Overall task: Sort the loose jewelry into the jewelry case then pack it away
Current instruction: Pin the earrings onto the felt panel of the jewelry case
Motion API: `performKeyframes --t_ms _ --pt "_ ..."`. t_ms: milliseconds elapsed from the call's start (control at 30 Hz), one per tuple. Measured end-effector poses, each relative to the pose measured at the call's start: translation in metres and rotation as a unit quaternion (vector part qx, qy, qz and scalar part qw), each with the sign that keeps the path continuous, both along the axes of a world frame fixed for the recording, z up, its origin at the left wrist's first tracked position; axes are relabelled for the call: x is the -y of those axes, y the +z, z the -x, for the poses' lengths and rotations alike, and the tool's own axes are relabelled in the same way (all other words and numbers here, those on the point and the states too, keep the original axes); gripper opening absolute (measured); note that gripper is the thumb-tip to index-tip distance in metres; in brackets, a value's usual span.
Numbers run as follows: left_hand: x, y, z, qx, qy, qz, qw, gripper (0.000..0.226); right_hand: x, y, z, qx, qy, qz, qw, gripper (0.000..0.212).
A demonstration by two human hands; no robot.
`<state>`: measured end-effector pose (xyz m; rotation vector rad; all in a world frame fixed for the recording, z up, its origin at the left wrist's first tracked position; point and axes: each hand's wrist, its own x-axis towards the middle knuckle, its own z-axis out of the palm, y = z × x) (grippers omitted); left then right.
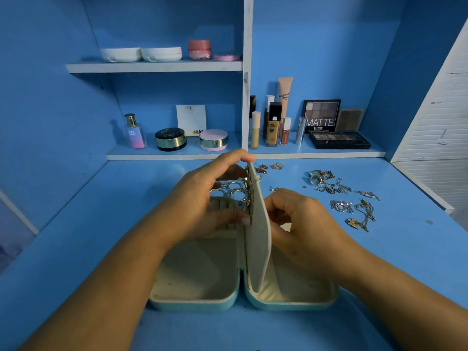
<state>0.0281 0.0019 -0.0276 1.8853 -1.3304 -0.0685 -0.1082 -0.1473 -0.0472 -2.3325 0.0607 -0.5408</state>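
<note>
A teal jewelry case (197,304) lies open on the blue desk, cream inside. Its cream middle flap (258,239) stands upright on edge, with earrings pinned on its left face. My left hand (202,201) pinches the flap, forefinger on its top edge and thumb at an earring on its left side. Behind the flap, my right hand (301,219) has curled fingers at the flap's right face; what they hold is hidden. Several rings (234,190) lie beyond the case. Loose necklaces and pendants (352,198) are spread on the desk to the right, and small earrings (269,167) lie farther back.
Shelves at the back hold cosmetics: a perfume bottle (134,131), compacts (171,139), foundation bottles (273,125) and eyeshadow palettes (339,140). Jars (199,49) stand on the upper shelf. A white slatted panel (440,127) borders the desk at right.
</note>
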Motion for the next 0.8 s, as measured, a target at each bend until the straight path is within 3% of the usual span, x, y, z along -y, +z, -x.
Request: performKeyframes --t_ms 133,233,367,433,533,700,800 --pt "0.000 -0.001 -0.001 0.001 -0.004 -0.003 1.000 0.078 0.003 0.005 0.001 -0.045 0.014 -0.040 0.998 0.004" --pt "0.000 -0.003 -0.001 -0.011 -0.015 -0.004 1.000 0.080 0.011 0.016 0.002 -0.099 0.041 -0.140 0.984 0.009" --pt "0.000 -0.006 -0.002 0.000 -0.021 -0.053 0.998 0.078 0.020 0.028 0.002 -0.110 0.030 -0.418 0.901 0.013" --pt "0.001 -0.008 -0.003 0.017 -0.011 -0.068 0.997 0.075 0.027 0.029 0.002 -0.133 0.033 -0.449 0.883 0.039" --pt "0.001 -0.011 -0.005 0.046 0.005 -0.106 0.993 0.070 0.034 0.030 0.006 -0.178 0.021 -0.374 0.910 0.056" --pt "-0.001 -0.013 0.000 0.049 0.020 -0.185 0.981 0.076 0.049 0.028 0.005 -0.194 -0.009 -0.231 0.953 0.026" --pt "0.000 -0.013 0.005 0.064 0.028 -0.226 0.972 0.076 0.060 0.022 0.002 -0.191 -0.047 -0.068 0.978 0.012"
